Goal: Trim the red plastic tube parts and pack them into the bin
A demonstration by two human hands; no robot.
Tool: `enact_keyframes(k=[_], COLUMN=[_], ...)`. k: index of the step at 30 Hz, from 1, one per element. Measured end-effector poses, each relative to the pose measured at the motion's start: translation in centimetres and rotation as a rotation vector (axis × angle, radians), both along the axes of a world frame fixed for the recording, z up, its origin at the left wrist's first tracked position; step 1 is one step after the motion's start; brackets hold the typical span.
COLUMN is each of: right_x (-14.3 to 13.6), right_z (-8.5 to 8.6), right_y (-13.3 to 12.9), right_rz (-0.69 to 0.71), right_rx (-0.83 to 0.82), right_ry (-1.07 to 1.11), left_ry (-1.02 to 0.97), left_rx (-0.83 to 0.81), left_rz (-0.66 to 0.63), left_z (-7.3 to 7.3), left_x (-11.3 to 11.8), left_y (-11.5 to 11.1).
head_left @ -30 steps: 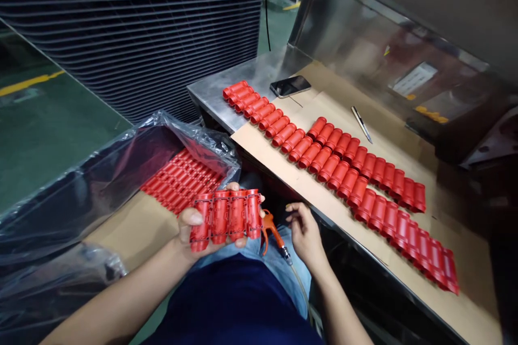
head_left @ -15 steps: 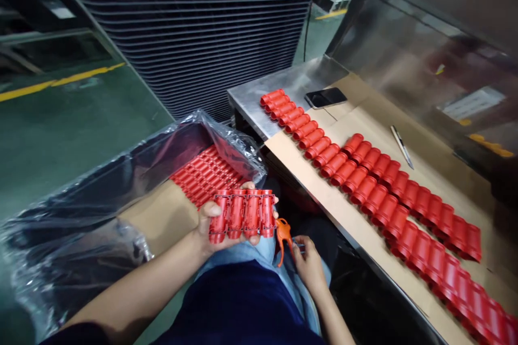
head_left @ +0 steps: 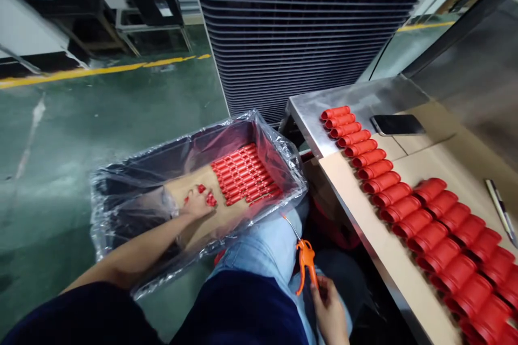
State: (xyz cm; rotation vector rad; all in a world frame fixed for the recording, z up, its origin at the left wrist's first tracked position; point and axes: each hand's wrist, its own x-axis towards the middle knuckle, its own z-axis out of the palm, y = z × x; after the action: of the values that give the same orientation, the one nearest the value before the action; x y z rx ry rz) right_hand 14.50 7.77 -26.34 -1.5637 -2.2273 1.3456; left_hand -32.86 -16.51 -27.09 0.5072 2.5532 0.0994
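Note:
My left hand (head_left: 196,206) is inside a plastic-lined box (head_left: 140,175), low over its cardboard sheet (head_left: 220,223). Its fingers are closed around red plastic tubes, of which only bits show; whether they touch the cardboard I cannot tell. To the right of that hand, packed rows of red tubes (head_left: 243,172) fill one end of the box. My right hand (head_left: 329,307), above my lap, grips the handle of an orange air blow gun (head_left: 306,259). The gun's thin metal nozzle points up and left over my jeans.
On the metal table (head_left: 309,113) at right, red tubes (head_left: 399,207) stand in long rows on brown cardboard. A phone (head_left: 399,124) and a pen (head_left: 501,210) lie beyond them. A dark ribbed panel (head_left: 299,27) rises behind the box.
My left hand has carried the red tubes from above my lap down into the box at left. My right hand still has the blow gun, now more upright. The view has swung left.

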Motion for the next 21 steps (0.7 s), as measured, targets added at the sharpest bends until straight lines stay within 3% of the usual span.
enact_keyframes(k=[4,8,15,19,21], right_x=[0.6,0.3,-1.2,-2.5,-3.8], right_z=[0.0,0.3,1.3,2.4,3.3], right_y=[-0.1,0.3,0.1,0.4,-0.1], right_rz=[0.001,0.007,-0.012,0.009,0.006], right_rx=[-0.004,-0.018,0.015,0.034,0.054], right_ry=[-0.044,-0.068,-0.055,-0.017,0.009], left_ry=[-0.062,-0.066,-0.156,-0.214,-0.226], left_rx=[-0.087,-0.137,-0.157,-0.1,-0.03], left_rz=[0.018,0.028,-0.104,-0.206,-0.303], left_z=[-4.9,-6.7,-6.7,-5.4,-4.4], left_x=[4.4,5.2,5.7,6.7,6.4], left_y=[-0.1,-0.8,-2.9,-3.2,-1.8])
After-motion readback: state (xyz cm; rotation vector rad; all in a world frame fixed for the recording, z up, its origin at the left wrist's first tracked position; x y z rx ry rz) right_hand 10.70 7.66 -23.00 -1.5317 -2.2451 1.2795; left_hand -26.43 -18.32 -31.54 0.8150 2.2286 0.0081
